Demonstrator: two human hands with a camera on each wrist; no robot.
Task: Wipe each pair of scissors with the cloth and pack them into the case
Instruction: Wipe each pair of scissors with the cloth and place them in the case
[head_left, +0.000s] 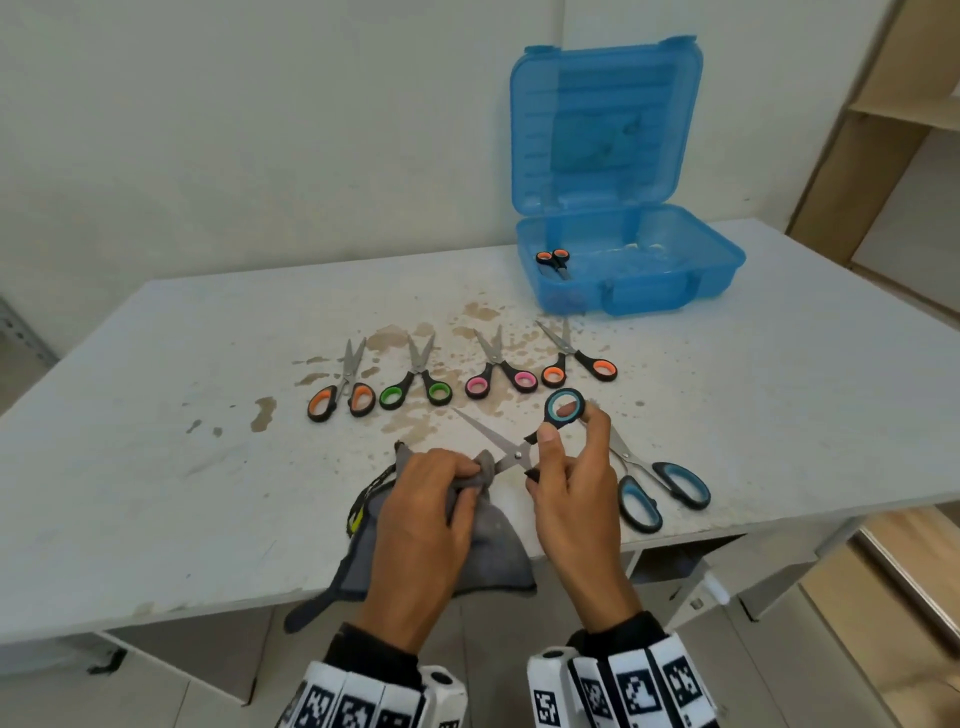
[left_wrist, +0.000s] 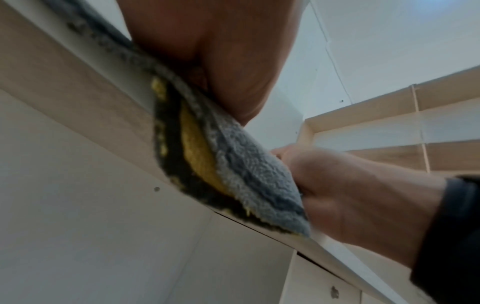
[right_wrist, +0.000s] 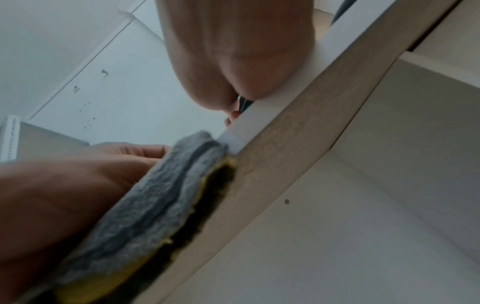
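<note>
My right hand (head_left: 569, 467) grips the handles of blue-handled scissors (head_left: 563, 408), blades spread open. One blade (head_left: 488, 431) points up-left, bare. My left hand (head_left: 431, 499) pinches the grey cloth (head_left: 493, 545) around the other blade near the pivot. The cloth (left_wrist: 241, 174) hangs over the table's front edge, with a yellow and black underside; it shows as grey cloth (right_wrist: 155, 195) in the right wrist view too. A second blue pair (head_left: 654, 483) lies right of my right hand. Several pairs lie in a row: orange (head_left: 343, 389), green (head_left: 415, 384), pink (head_left: 501, 374), orange (head_left: 576, 358). The open blue case (head_left: 722, 260) holds one orange pair (head_left: 553, 260).
The white table (head_left: 156, 415) carries brown stains around the row of scissors. The case lid (head_left: 605, 124) stands upright against the wall at the back right. Wooden shelving (head_left: 893, 104) stands to the right of the table.
</note>
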